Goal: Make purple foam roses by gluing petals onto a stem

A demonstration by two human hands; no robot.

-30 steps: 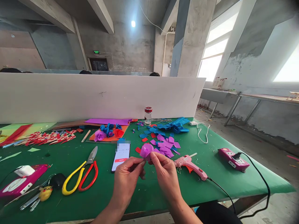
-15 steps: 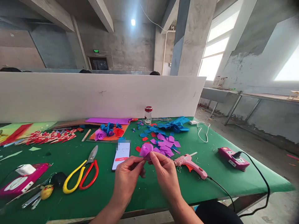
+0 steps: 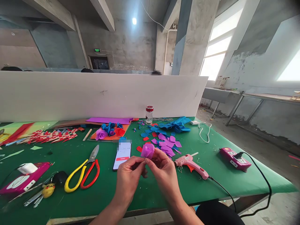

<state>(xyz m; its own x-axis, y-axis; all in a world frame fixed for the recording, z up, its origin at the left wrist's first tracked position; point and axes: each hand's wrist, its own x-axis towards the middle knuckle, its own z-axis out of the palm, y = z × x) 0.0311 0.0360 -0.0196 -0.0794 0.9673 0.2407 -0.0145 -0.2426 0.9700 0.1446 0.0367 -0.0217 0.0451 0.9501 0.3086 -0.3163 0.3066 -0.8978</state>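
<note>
A purple paper flower (image 3: 147, 150) is held up over the table between my two hands. My left hand (image 3: 130, 172) is closed in a pinch at the flower's base, its thumb and forefinger meeting just below the petals. My right hand (image 3: 166, 172) holds the flower from the right, with the thumb at the base and the fingers behind the petals. What lies between the fingertips under the flower is mostly hidden. Loose purple paper petals (image 3: 167, 147) are scattered just behind my hands, and a pink glue gun (image 3: 193, 165) lies beside my right hand.
Yellow-and-red-handled scissors (image 3: 85, 168) and a phone (image 3: 122, 154) lie left of my hands. Finished paper flowers (image 3: 110, 130) sit on orange paper. Behind are a red-lidded jar (image 3: 149, 115) and blue paper (image 3: 177, 125). Power strips (image 3: 235, 159) and cables lie at the sides; a white board (image 3: 103, 97) closes the back.
My right thumb has slid down from the petals' side to the flower's base, and the right fingers now sit behind it. The flower stands more upright. The view has shifted slightly.
</note>
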